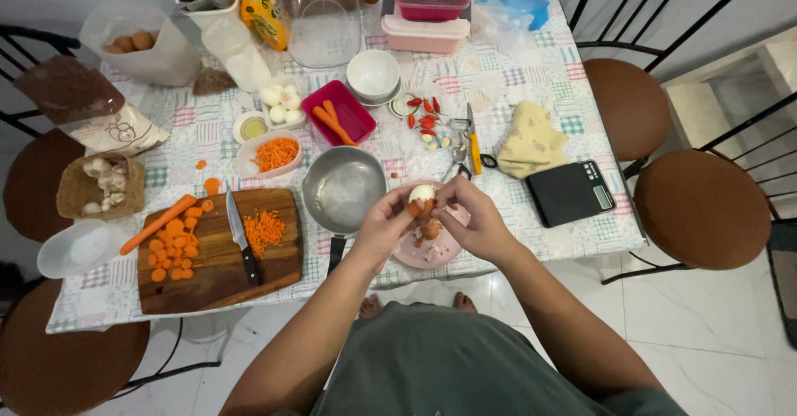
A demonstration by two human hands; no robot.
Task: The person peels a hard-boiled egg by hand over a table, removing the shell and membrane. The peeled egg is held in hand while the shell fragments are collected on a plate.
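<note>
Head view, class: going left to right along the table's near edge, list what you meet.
Clear plastic lid → wooden cutting board → knife → metal pan → left hand → peeled egg → right hand → black kitchen scale.

Light was bright, even, diffuse, from overhead. Shadows stayed soft and short under board (219, 250) and chairs. Mild glare sat on pan (343, 188), glass dome (322, 16) and floor tiles. Focus was sharp at centre. Wide lens bent table edge (531, 254) and chairs outward near frame edges.
</note>
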